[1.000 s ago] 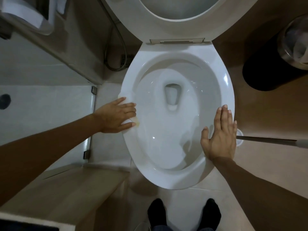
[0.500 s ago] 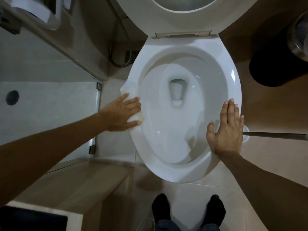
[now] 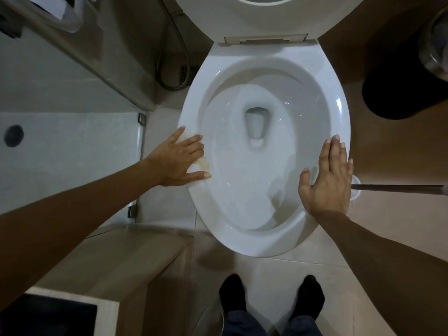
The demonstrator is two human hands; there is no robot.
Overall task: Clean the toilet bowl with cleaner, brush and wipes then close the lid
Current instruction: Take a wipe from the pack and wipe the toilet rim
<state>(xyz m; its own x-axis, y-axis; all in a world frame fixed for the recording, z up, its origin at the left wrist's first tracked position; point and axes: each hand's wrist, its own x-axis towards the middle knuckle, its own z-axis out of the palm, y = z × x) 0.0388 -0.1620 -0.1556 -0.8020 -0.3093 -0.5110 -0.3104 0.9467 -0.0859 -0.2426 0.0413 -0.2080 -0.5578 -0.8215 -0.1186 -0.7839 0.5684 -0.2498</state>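
The white toilet bowl [image 3: 339,105] stands open, with its lid [image 3: 261,15] raised at the top of the view. My left hand [image 3: 177,161] lies spread on the left rim and presses a white wipe [image 3: 196,167] against it. A yellowish stain shows on the wipe near my thumb. My right hand [image 3: 327,180] rests flat on the right rim, fingers together, holding nothing. Right of that hand the brush handle [image 3: 400,187] lies level and runs off the edge of the view. My hand partly hides its white holder [image 3: 356,190].
A dark bin [image 3: 400,93] stands at the right wall. A metal hose [image 3: 179,57] loops down left of the bowl near a floor drain [image 3: 188,73]. A wooden ledge [image 3: 121,263] and a glass shower door [image 3: 140,166] close in the left. My feet in black socks [image 3: 232,294] stand before the bowl.
My left hand has shifted a little along the left rim with the wipe under it. My right hand stays flat on the right rim. The view has drifted slightly.
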